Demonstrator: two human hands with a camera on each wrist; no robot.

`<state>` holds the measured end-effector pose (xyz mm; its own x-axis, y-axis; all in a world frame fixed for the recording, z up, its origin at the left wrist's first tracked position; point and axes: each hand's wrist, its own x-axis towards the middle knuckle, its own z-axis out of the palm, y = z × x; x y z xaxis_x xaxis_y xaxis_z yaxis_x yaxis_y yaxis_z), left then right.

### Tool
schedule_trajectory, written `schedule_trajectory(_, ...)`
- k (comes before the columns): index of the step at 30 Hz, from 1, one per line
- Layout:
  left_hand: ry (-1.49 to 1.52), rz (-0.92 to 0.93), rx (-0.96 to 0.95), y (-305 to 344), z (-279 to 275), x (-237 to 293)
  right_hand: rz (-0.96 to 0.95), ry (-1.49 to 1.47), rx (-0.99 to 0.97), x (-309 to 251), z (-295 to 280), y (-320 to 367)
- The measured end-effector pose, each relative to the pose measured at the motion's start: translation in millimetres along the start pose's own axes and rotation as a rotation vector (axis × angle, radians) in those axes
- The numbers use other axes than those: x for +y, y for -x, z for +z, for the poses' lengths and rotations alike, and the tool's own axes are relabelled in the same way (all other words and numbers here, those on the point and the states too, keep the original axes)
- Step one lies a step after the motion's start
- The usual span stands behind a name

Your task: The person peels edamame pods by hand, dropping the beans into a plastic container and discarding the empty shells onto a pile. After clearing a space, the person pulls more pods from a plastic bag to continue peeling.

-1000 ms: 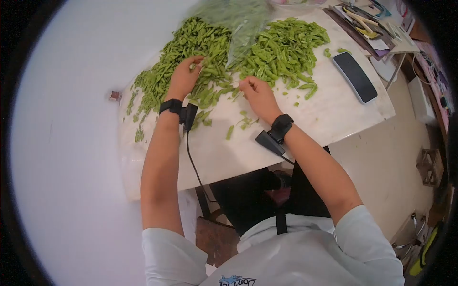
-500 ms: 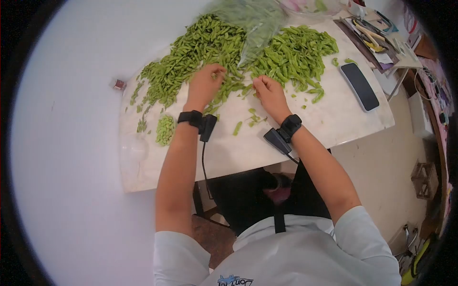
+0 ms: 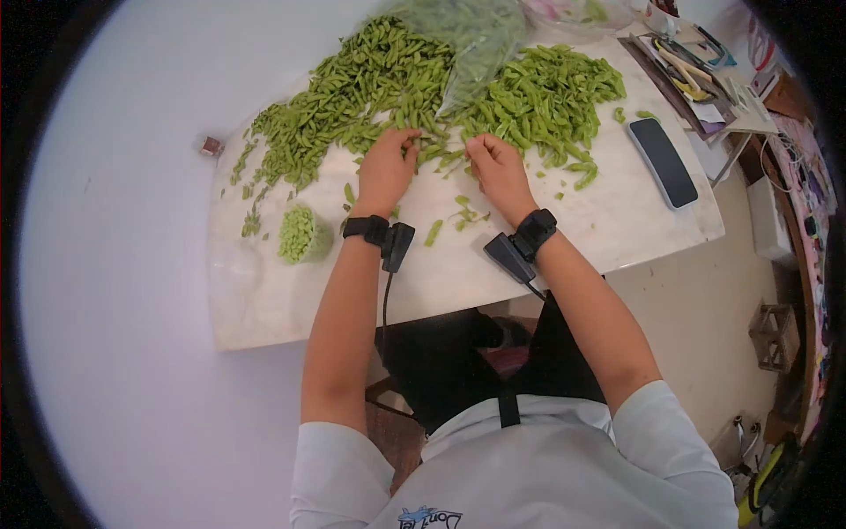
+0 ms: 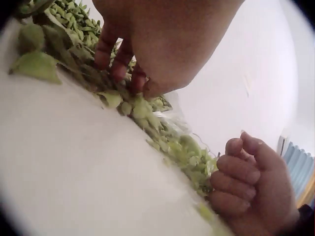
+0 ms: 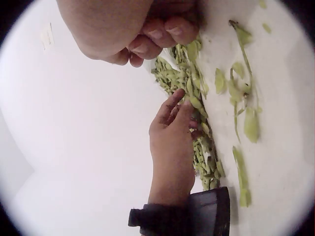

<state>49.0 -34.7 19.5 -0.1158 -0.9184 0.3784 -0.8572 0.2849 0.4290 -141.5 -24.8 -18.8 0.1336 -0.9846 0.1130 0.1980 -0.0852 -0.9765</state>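
Note:
Two heaps of green soybean pods lie on the pale table, a left heap [image 3: 361,84] and a right heap [image 3: 551,97]. My left hand [image 3: 386,172] reaches the near edge of the left heap, its fingers spread and slightly bent, fingertips among the pods [image 4: 142,108]. A gap shows between its thumb and forefinger. Close to its right, my right hand [image 3: 500,172] hovers by the right heap with curled fingers, thumb against forefinger [image 4: 251,177]. I cannot tell whether a small thing sits between those tips. A cup of shelled beans [image 3: 297,234] stands left of my left wrist.
A clear plastic bag [image 3: 480,53] lies between the heaps at the back. Scattered pods and stems [image 3: 463,212] are in front of my hands. A phone [image 3: 663,163] lies at the right, with a stand of tools [image 3: 679,70] beyond. A wall borders the left side.
My left hand has moved right and nearer to me along the heap, closer to my right hand. The cup of beans, hidden behind my left arm before, now shows. My right hand stays curled.

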Motion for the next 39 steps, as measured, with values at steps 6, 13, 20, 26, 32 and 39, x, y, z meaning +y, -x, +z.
schedule_trajectory(6, -0.005, 0.008, -0.017, 0.5, -2.5, -6.6, 0.001, -0.030, -0.005, 0.6, -0.3, -0.4)
schedule_trajectory(13, 0.100, -0.016, -0.043, 1.0, -3.5, -14.7, -0.002, -0.006, -0.002, 1.1, 0.6, -0.6)
schedule_trajectory(20, 0.762, -0.278, 0.035, 3.2, -16.2, 23.5, -0.018, 0.050, -0.052, -6.2, 3.3, 0.8)
schedule_trajectory(26, 1.022, -0.315, 0.051, 14.5, -1.7, 41.0, -0.024, -0.109, -0.175, -13.8, 5.1, 5.5)
schedule_trajectory(32, 1.068, -0.311, 0.052, 18.5, 24.6, 30.1, 0.033, -0.134, -0.198, -18.0, 2.7, 8.9)
schedule_trajectory(39, 1.157, -0.271, 0.100, 21.5, 26.7, 25.6, 0.012, 0.042, -0.175, -11.2, 5.8, 4.4)
